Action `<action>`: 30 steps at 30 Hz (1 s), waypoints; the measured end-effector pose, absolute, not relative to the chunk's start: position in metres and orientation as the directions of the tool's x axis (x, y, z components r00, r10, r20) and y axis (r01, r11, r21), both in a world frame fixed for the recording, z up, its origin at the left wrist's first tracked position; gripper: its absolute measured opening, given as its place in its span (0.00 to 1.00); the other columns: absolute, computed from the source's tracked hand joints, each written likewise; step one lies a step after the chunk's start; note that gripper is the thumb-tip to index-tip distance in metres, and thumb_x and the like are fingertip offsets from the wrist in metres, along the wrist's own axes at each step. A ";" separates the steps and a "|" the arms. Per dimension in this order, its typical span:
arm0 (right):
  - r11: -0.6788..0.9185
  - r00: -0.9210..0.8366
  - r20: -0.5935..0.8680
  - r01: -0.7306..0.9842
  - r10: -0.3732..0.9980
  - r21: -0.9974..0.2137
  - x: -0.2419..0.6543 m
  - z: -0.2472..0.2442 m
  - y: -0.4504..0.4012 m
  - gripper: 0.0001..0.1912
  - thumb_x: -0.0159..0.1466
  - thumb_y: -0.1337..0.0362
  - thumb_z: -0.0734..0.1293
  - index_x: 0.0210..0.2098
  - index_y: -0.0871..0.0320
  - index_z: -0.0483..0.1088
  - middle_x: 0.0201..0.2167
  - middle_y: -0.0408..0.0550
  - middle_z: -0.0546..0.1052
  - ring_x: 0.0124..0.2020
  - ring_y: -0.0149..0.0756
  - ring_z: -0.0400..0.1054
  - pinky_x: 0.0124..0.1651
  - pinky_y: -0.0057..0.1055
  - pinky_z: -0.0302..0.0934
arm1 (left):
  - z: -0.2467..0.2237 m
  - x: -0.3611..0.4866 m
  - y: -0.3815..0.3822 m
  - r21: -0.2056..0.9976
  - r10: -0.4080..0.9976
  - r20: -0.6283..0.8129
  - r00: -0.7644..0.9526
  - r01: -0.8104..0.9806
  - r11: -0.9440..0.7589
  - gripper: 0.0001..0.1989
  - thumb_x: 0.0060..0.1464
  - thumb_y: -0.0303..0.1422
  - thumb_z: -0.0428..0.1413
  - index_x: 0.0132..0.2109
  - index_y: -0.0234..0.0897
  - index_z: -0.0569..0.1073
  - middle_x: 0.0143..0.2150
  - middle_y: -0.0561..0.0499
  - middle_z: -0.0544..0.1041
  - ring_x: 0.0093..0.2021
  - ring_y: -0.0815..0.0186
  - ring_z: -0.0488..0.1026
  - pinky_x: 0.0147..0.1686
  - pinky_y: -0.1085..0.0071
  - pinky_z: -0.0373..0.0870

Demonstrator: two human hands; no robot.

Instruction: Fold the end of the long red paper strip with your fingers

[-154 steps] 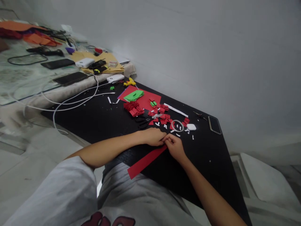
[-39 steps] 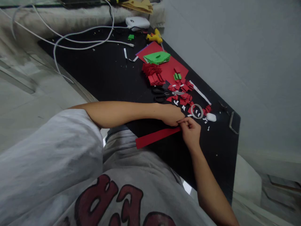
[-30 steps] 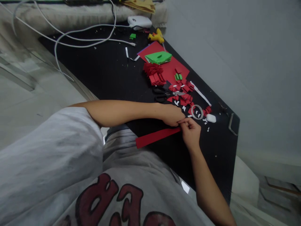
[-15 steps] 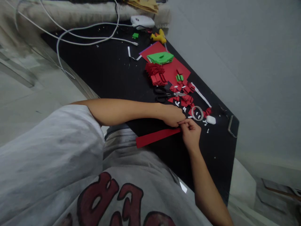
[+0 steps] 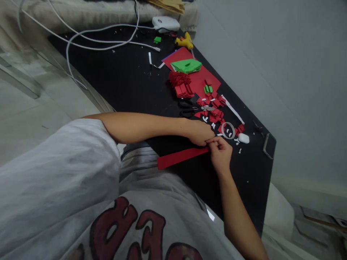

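Observation:
A long red paper strip runs from the table's near edge up to my fingers. My right hand pinches its far end between thumb and fingers. My left hand meets it there, closed and turned down, its fingertips at the same end of the strip; most of its fingers are hidden behind the back of the hand. Just beyond both hands lie folded red paper pieces, white paper scraps and a roll of tape. Black-handled scissors rest beyond my left wrist.
Red sheets lie under a green folded paper stack, beside a red paper pile. A yellow glue gun, a white box and looping cables are at the far end. A phone and white case sit right, near the wall.
The view has shifted very slightly. Both hands stay at the strip's end, with no clear movement.

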State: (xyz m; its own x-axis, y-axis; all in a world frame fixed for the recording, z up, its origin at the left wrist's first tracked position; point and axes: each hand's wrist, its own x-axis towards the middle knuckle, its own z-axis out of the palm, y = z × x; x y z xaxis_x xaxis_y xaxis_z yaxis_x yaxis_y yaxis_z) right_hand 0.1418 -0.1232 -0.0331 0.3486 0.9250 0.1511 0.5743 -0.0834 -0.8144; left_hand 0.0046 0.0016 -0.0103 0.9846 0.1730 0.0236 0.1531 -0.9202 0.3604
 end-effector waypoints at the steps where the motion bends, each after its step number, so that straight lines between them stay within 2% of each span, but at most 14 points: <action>1: -0.085 0.349 0.149 0.572 0.925 -0.816 0.142 -0.033 -0.123 0.07 0.57 0.60 0.67 0.26 0.56 0.74 0.15 0.34 0.57 0.19 0.26 0.48 0.25 0.26 0.45 | -0.010 0.005 0.001 0.356 0.173 0.022 0.985 0.154 -0.922 0.11 0.60 0.32 0.58 0.46 0.36 0.83 0.42 0.39 0.83 0.41 0.56 0.78 0.41 0.64 0.71; 10: -0.097 0.358 0.134 0.559 0.924 -0.824 0.142 -0.033 -0.123 0.07 0.56 0.60 0.67 0.26 0.56 0.74 0.15 0.34 0.57 0.19 0.26 0.48 0.25 0.27 0.43 | -0.010 0.005 0.001 0.357 0.190 0.010 0.982 0.174 -0.918 0.13 0.60 0.33 0.58 0.49 0.35 0.83 0.44 0.38 0.83 0.41 0.55 0.78 0.41 0.64 0.71; 17: -0.091 0.353 0.140 0.564 0.925 -0.821 0.143 -0.034 -0.123 0.08 0.56 0.59 0.68 0.26 0.56 0.74 0.15 0.34 0.55 0.19 0.26 0.48 0.25 0.27 0.43 | -0.011 0.006 0.001 0.370 0.195 0.005 0.981 0.180 -0.911 0.13 0.59 0.33 0.59 0.48 0.37 0.83 0.45 0.39 0.83 0.42 0.55 0.78 0.43 0.63 0.71; 23: -0.086 0.353 0.148 0.568 0.924 -0.818 0.143 -0.035 -0.123 0.07 0.56 0.60 0.68 0.26 0.56 0.74 0.15 0.34 0.56 0.19 0.26 0.47 0.25 0.27 0.42 | -0.016 0.007 0.002 0.427 0.205 0.038 0.978 0.170 -0.888 0.12 0.56 0.32 0.60 0.46 0.38 0.84 0.42 0.40 0.83 0.41 0.56 0.77 0.44 0.63 0.71; 30: -0.078 0.350 0.167 0.588 0.922 -0.805 0.144 -0.036 -0.124 0.06 0.56 0.61 0.68 0.26 0.57 0.75 0.16 0.34 0.56 0.20 0.26 0.48 0.26 0.28 0.44 | -0.020 0.010 0.004 0.408 0.196 0.043 0.980 0.162 -0.898 0.11 0.56 0.31 0.59 0.45 0.39 0.83 0.42 0.42 0.83 0.40 0.57 0.76 0.43 0.63 0.70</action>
State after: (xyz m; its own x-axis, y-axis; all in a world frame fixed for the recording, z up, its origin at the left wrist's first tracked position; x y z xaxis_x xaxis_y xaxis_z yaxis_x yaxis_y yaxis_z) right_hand 0.1443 -0.1240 -0.0357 0.3503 0.9217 0.1668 0.5881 -0.0778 -0.8050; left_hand 0.0104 0.0037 -0.0202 0.9797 0.1959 0.0428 0.1618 -0.8984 0.4084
